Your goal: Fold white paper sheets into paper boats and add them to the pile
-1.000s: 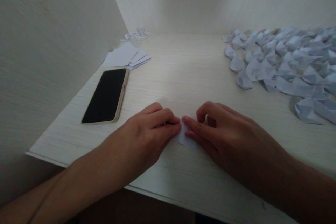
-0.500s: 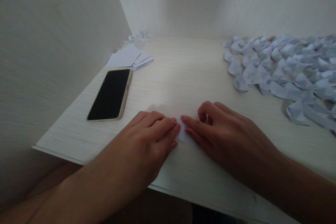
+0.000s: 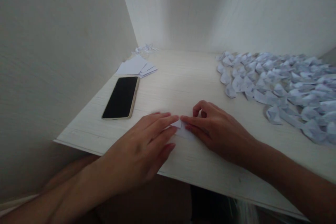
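Note:
A small white folded paper [image 3: 181, 128] lies on the pale wooden desk [image 3: 183, 84], mostly hidden under my fingers. My left hand [image 3: 147, 143] rests flat with its fingers stretched out, fingertips pressing the paper's left side. My right hand [image 3: 210, 127] presses the paper's right side with its extended fingers while the index finger and thumb curl at the paper's far edge. The fingertips of both hands meet over the paper.
A black phone [image 3: 121, 97] lies face up to the left. Behind it sits a stack of blank paper sheets [image 3: 136, 67] and some paper scraps [image 3: 145, 48] in the corner. A large heap of folded paper pieces [image 3: 283, 84] covers the right side. Walls close in on the left and at the back.
The view has tilted up and back, so the desk sits lower in the picture. My left hand's fingers have flattened from curled to stretched out over the paper. My right hand stays pressing it.

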`<move>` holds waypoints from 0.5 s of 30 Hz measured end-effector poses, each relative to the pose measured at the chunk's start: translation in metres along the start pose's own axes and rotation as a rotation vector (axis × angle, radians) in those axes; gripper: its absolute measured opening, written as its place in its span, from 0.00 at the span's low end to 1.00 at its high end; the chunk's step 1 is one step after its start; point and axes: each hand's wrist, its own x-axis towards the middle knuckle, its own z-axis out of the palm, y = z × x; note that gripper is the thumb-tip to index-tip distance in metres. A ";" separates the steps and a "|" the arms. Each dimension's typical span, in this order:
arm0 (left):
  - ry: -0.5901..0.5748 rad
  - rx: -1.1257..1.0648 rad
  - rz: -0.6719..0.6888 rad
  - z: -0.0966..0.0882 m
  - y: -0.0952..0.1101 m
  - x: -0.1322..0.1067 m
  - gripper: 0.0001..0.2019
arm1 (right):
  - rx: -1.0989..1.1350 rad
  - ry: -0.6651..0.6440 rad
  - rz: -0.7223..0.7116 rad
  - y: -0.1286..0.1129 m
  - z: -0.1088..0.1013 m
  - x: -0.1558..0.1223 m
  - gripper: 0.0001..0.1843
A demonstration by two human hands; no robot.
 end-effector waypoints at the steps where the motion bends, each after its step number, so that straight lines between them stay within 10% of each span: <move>1: -0.043 -0.011 0.015 0.003 0.001 0.005 0.16 | 0.010 0.001 -0.018 0.001 0.000 0.001 0.13; 8: -0.110 -0.079 -0.036 0.022 0.001 0.009 0.20 | 0.103 0.007 0.170 -0.007 -0.006 0.013 0.20; 15: -0.067 -0.138 -0.012 0.025 -0.005 0.010 0.17 | 0.085 -0.292 0.500 -0.022 -0.023 0.053 0.20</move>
